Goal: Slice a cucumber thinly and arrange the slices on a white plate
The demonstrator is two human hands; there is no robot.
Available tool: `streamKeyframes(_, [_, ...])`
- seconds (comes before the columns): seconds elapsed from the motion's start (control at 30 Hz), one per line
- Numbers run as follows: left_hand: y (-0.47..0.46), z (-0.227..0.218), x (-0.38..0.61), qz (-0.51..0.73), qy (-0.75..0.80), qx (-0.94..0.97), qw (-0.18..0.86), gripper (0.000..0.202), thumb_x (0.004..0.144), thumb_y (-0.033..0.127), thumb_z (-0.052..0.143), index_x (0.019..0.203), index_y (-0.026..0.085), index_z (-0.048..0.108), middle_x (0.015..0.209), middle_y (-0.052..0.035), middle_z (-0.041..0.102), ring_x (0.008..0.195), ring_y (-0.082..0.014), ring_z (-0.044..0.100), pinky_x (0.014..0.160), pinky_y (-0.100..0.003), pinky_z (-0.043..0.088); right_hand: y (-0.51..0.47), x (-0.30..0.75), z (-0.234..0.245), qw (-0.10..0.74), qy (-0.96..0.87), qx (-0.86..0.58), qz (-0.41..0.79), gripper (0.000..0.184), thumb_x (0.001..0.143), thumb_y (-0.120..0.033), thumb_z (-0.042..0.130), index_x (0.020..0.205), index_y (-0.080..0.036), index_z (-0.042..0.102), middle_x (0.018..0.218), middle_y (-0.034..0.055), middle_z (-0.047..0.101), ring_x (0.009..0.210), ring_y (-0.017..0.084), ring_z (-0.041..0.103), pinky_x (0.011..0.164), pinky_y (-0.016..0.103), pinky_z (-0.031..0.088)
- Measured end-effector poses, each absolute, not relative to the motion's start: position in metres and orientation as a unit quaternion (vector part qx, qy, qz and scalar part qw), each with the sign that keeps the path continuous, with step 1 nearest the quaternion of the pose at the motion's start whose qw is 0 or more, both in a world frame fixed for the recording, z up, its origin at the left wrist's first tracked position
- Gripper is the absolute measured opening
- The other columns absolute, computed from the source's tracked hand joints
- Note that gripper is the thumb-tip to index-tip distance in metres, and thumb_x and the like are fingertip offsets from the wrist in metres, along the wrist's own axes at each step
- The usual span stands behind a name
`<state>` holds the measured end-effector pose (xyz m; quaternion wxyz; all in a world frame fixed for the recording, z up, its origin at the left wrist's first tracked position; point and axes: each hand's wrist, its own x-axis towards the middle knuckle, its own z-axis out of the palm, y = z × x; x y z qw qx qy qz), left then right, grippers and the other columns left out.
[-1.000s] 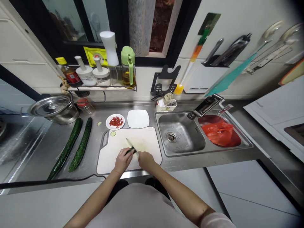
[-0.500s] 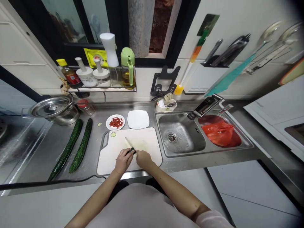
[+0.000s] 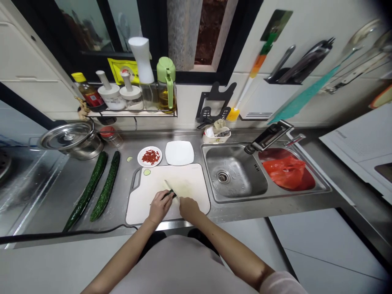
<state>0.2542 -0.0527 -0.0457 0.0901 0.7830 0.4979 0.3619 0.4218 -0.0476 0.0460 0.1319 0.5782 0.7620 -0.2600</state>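
In the head view my left hand point(image 3: 160, 205) has its fingers closed over a short dark-green cucumber piece point(image 3: 174, 195) on the white cutting board point(image 3: 137, 210). My right hand point(image 3: 189, 209) grips a kitchen knife point(image 3: 168, 185), its handle hidden in the fist. The blade slants up and left across the board, right against the cucumber piece. Near the board's upper left corner lies a pale green cucumber slice point(image 3: 147, 172). Two whole cucumbers point(image 3: 88, 190) rest on the steel counter left of the board.
Behind the board stand a plate of chopped red bits point(image 3: 141, 157) and a white square plate point(image 3: 179, 152). A sink point(image 3: 235, 175) is on the right, with a red plastic bag point(image 3: 286, 171) in its second basin. A lidded pot point(image 3: 69, 141) sits at back left; a black cable point(image 3: 92, 233) crosses the counter's front.
My right hand and the knife have shifted slightly to the right. My left hand stays on the cucumber piece. The whole view has moved a little.
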Motion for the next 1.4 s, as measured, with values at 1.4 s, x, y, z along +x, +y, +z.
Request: streamKeyframes(1.4, [-0.055, -0.044, 0.256, 0.377, 0.521, 0.76, 0.096, 0.026, 0.091, 0.024, 0.048, 0.11, 0.024, 0.066, 0.105, -0.0075, 0.064, 0.097, -0.0189, 0.058, 0.088, -0.037, 0.052, -0.032, 0.401, 0.038, 0.108, 0.758, 0.595, -0.246, 0.029, 0.09, -0.014, 0.036, 0.109, -0.014, 0.057, 0.1, 0.0141, 0.068, 0.096, 0.022, 0.065, 0.076, 0.03, 0.046])
